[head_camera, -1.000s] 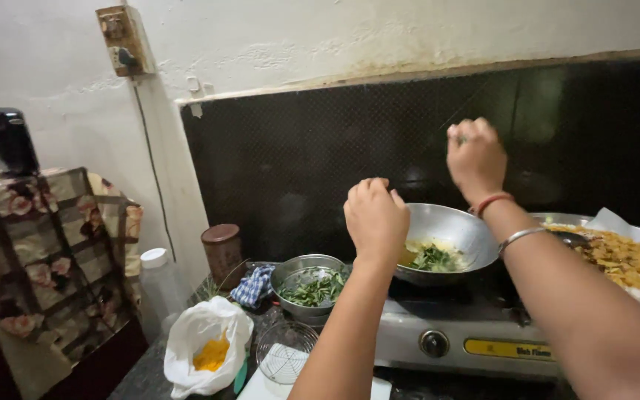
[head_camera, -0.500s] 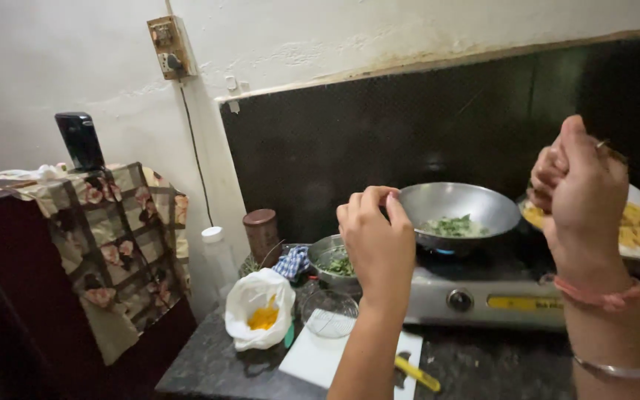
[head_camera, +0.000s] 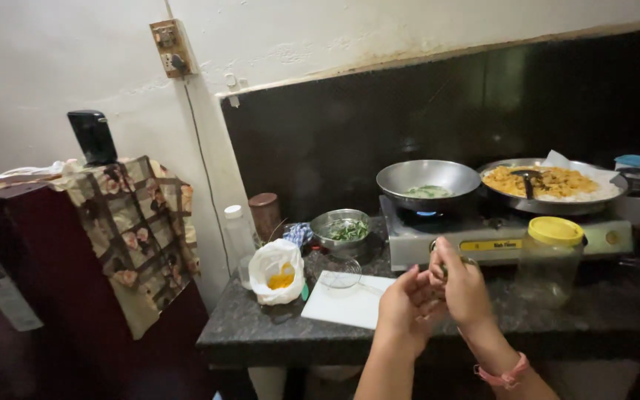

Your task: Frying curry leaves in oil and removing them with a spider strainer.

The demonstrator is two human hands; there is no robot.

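Both hands are low in front of the counter, pressed close together. The left hand [head_camera: 407,305] is curled loosely. The right hand [head_camera: 462,285] pinches a thin round metal thing [head_camera: 450,259] that I cannot make out well. Just past them sits a stove [head_camera: 505,238] with a blue flame lit under a steel pan [head_camera: 428,183] holding a few greens, so the cooking looks only just begun. A small bowl of chopped greens [head_camera: 342,230] waits beside it. The other pan [head_camera: 550,185] is already full of yellow food.
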